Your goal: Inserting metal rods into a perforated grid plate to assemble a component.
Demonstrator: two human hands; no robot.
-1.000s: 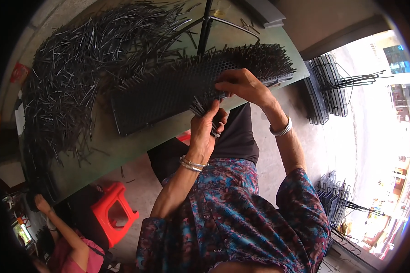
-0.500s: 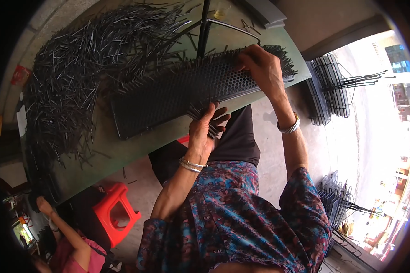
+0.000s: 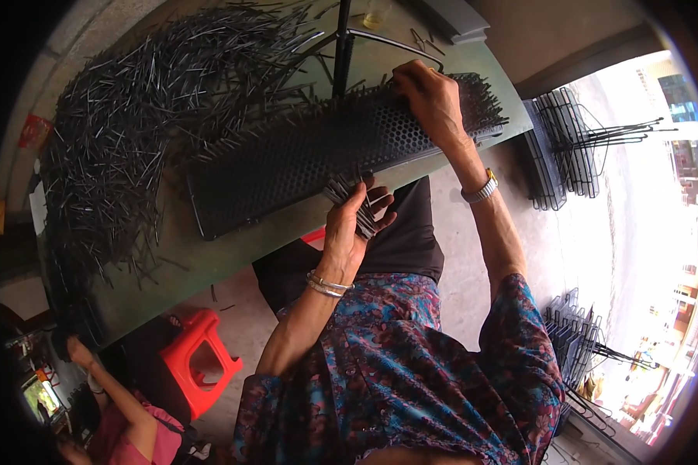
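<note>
A long black tray with a honeycomb of small holes lies slanted along the table's near edge. Short dark strips stand upright in its holes at the right end and along the far side. My left hand, in front of the tray's near edge, is closed around a bundle of loose dark strips, the other fingers curled beside them. Over the right part of the tray, my right hand bends down with its fingers pinched together at the far rows. Its fingertips are partly hidden, so what they hold does not show.
A big heap of dark strips covers the table's left and far side. A black metal stand rises behind the tray. Wire racks stand at the right. A red stool and another person's arm are at lower left.
My right hand has shifted slightly away from me and to the left, toward the tray's far rows. My left hand stays nearly in place with the strips.
</note>
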